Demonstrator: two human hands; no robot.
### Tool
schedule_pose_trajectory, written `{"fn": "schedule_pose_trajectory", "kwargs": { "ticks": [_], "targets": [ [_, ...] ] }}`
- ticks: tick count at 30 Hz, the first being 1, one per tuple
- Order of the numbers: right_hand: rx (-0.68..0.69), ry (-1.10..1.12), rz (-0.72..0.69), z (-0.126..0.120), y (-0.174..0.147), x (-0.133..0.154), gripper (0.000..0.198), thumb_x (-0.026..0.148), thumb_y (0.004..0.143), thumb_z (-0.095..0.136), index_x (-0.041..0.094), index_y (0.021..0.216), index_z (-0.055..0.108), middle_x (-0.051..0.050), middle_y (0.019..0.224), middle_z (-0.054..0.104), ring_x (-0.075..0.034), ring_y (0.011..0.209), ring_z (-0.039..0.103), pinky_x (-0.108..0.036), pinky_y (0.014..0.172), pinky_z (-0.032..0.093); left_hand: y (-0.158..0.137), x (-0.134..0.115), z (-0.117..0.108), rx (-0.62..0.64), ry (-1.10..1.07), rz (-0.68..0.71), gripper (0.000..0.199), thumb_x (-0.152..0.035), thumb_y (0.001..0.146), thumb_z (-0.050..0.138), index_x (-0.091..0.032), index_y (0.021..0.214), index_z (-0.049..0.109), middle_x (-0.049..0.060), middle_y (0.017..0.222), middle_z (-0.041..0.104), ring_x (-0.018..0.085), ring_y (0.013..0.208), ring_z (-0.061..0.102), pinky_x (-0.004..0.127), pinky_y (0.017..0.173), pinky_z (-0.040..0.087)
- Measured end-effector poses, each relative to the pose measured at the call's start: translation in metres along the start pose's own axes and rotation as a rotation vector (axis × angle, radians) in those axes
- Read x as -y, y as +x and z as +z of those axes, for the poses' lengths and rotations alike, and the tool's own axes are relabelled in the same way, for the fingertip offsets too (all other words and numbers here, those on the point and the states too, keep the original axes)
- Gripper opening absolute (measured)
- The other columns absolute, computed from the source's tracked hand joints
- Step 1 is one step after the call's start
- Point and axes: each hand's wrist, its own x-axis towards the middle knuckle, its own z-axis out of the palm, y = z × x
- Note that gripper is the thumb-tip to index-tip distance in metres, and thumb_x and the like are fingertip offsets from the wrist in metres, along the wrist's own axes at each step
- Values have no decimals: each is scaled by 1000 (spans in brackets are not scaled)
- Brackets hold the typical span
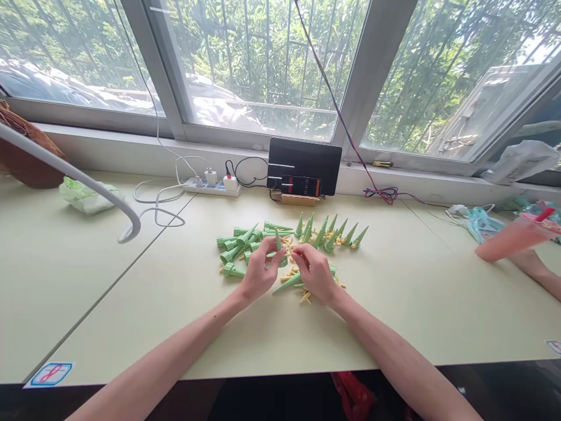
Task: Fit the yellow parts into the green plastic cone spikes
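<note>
A translucent cup (508,237) of pink-red drink tilts at far right. Pointed, ridge-collared green plastic cones (231,255) and short pale-yellow sticks (305,297) litter the smooth pale-green tabletop (307,345). The left hand's (259,273) fingers pinch one upright cone (278,240); the right hand's (318,273) press together just beside it, their contents unclear.

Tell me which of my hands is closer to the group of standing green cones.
Right. Your right hand is just in front of the standing green cones; your left hand is farther off, to their left.
</note>
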Motion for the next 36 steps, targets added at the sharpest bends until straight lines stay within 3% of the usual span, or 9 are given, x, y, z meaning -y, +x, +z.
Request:
{"fn": "schedule_pose_trajectory", "kwargs": {
  "ticks": [21,28,36],
  "targets": [
    [21,-37,26,-1,0,0,22,29,101,43,19,87,57,-2,76,59,-13,64,52,-25,61,42,-3,0,-1,24,119,135,19,-31,97,48,-22,113,53,4,94,64,14,80,65,25,61,59],
    [-4,-45,7,1,-1,3,23,28,99,46,20,119,57,-4,92,65,-12,61,56,-26,60,47,-2,-3,3,12,147,175,20,-29,98,46,-21,115,53,5,97,67,16,88,66,28,69,60],
    [59,-60,-48,0,-1,6,26,23,96,50,21,121,58,-7,97,65,-13,62,56,-27,60,49,-2,-2,2,-13,153,177,20,-28,98,46,-21,116,52,5,97,66,15,90,66,27,71,60]
  ]
}}
